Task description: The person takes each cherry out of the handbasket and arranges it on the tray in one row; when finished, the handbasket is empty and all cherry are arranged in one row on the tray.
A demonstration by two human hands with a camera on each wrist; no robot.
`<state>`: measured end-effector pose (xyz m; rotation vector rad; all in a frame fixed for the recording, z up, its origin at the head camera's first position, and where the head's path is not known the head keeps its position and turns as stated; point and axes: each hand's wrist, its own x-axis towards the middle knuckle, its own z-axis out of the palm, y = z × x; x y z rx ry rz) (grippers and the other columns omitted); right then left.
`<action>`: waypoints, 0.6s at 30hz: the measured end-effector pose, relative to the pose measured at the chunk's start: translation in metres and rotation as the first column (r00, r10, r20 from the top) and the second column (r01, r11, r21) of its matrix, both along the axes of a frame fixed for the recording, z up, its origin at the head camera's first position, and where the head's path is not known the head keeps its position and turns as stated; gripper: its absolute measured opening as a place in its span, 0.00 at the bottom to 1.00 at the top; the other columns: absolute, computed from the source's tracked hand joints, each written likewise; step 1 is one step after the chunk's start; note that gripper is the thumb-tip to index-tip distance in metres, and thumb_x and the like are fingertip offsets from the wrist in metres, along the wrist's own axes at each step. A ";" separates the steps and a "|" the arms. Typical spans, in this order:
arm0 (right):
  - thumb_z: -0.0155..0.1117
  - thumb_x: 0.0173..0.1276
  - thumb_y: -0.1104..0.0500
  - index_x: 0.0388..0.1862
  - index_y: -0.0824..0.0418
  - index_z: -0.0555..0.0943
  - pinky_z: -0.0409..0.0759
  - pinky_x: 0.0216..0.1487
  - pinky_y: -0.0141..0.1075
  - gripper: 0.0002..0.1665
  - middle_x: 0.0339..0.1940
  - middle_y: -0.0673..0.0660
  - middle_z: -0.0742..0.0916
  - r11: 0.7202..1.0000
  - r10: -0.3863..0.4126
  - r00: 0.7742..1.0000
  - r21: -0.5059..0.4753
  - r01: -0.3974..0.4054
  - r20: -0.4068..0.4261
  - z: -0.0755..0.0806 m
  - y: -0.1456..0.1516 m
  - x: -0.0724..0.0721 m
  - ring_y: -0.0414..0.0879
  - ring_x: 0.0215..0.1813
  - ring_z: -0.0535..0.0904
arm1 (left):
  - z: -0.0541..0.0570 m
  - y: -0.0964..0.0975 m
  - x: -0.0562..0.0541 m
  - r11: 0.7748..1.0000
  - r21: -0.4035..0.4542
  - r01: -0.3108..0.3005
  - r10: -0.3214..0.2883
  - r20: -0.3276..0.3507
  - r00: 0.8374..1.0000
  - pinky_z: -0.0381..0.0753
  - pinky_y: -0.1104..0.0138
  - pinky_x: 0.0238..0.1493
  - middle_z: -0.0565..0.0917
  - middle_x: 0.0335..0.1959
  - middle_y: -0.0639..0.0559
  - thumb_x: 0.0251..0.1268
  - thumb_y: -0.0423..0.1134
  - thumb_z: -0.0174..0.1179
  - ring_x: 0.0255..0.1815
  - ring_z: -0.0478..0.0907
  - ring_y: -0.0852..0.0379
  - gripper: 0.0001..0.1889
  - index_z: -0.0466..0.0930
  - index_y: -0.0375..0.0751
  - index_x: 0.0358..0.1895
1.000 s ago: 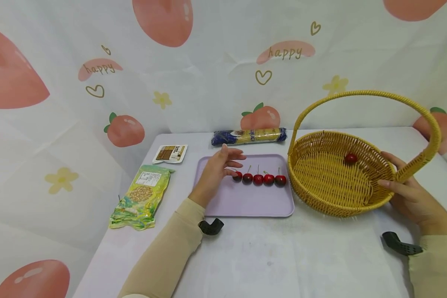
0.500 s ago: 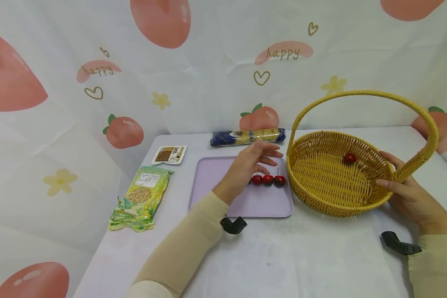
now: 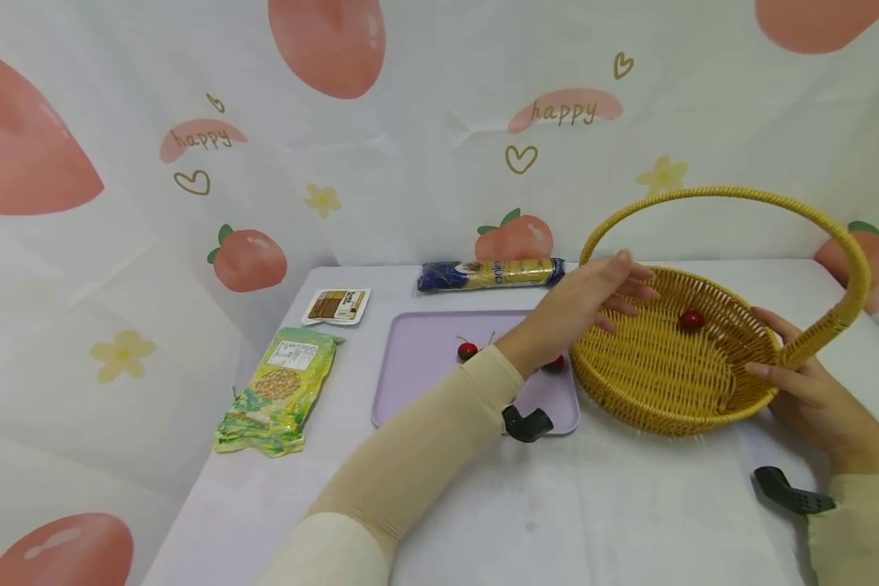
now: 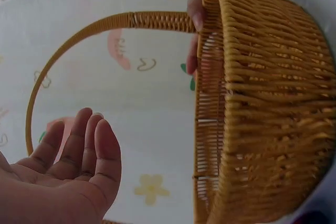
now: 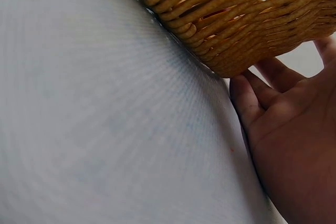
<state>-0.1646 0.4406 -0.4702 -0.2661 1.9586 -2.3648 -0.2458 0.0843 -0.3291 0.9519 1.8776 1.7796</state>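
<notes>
My left hand (image 3: 582,301) hovers over the left side of a yellow wicker basket (image 3: 648,411), fingers loosely extended. In the left wrist view, the left hand (image 4: 73,177) is apart from the basket wall (image 4: 278,103), and no object shows in it. My right hand (image 3: 813,399) grips the basket's right rim, thumb over the edge. From the right wrist view, fingers of the right hand (image 5: 304,124) press the basket's outside. One cherry (image 3: 692,320) lies inside the basket. On a lilac tray (image 3: 425,387), a cherry (image 3: 467,351) and another cherry (image 3: 554,364) show; my left arm hides the space between.
Behind the tray lies a blue and yellow tube-shaped packet (image 3: 492,274). A small brown and white packet (image 3: 337,306) and a green-yellow bag (image 3: 277,391) lie at the left. The basket's tall handle (image 3: 732,193) arches over it. A patterned cloth hangs behind.
My left hand has swept right, from beside the leftmost cherry, across the row on the tray, to above the basket. The right hand keeps its grip on the rim.
</notes>
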 end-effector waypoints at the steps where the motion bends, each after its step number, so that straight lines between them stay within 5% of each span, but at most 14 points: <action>1: 0.47 0.83 0.73 0.90 0.39 0.53 0.74 0.53 0.27 0.47 0.76 0.43 0.71 1.000 0.000 1.000 0.001 0.000 0.004 0.000 0.000 0.000 0.34 0.68 0.74 | 0.002 0.005 -0.001 1.000 -0.009 0.003 -0.003 0.002 1.000 0.86 0.61 0.48 0.89 0.52 0.60 0.94 0.57 0.35 0.51 0.85 0.59 0.30 0.79 0.40 0.70; 18: 0.47 0.84 0.72 0.90 0.38 0.52 0.76 0.52 0.27 0.47 0.77 0.46 0.66 1.000 0.004 1.000 -0.008 -0.003 0.026 0.002 -0.003 0.001 0.35 0.68 0.74 | 0.009 0.080 -0.026 0.994 -0.089 -0.068 0.082 0.163 0.983 0.85 0.63 0.44 0.90 0.46 0.62 0.91 0.64 0.36 0.46 0.85 0.63 0.32 0.83 0.47 0.65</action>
